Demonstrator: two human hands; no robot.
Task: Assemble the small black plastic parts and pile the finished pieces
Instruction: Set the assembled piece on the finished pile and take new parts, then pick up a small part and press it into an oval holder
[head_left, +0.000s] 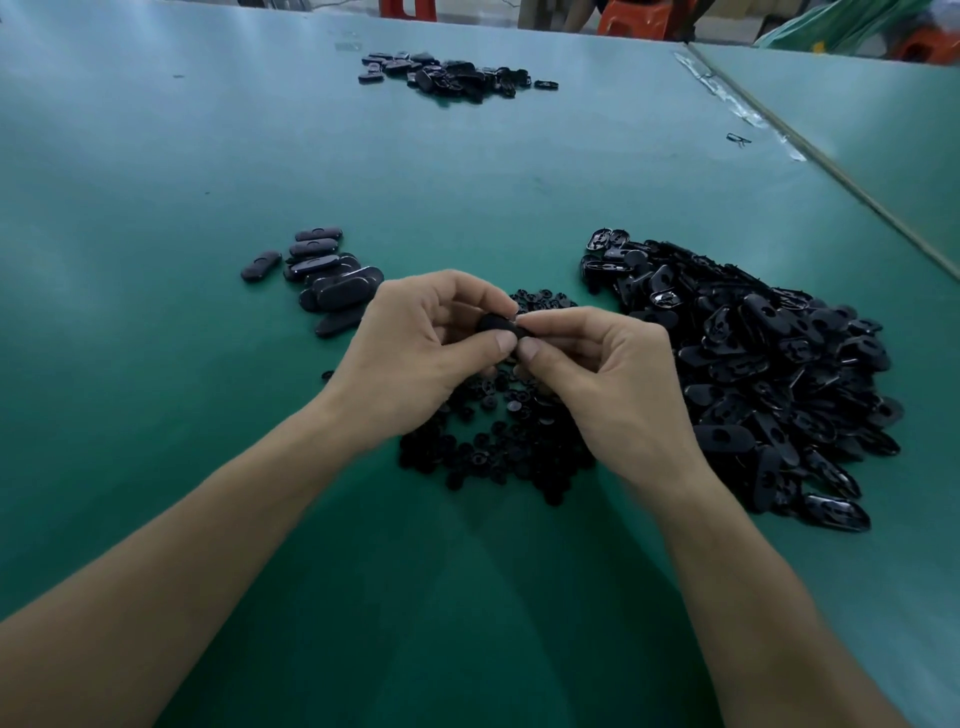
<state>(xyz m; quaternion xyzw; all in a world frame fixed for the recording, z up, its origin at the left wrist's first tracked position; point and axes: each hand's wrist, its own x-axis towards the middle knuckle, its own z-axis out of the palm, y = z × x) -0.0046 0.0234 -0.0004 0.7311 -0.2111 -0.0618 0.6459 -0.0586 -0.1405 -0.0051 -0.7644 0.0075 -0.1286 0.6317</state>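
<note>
Right in the middle of the frame, two bare hands meet above the green counter (156, 208). The left hand (415, 353) and the right hand (602, 374) both have curled fingers, and both pinch one small black part (496, 325) between thumb and fingertips. The two thumbs sit side by side under the part, almost touching. Most of the part is hidden by the fingers, so I cannot tell its full shape.

Under the hands lies a flat heap of little round black pieces (498, 441), spread out on the counter. One round piece (327, 374) lies alone, a bit to the left of the heap.

On the right side of the frame is a big pile of long oval shells (769, 374), many with a round hole or an open hollow side showing. It sits just beside the round pieces.

To the left of the hands, a little higher in the frame, is a small pile of closed oval pieces (327, 275), smooth side up, lying close together.

Far away at the top of the frame is another small pile of black parts (452, 75). Orange stools (631, 18) stand behind the counter at the top edge.
</note>
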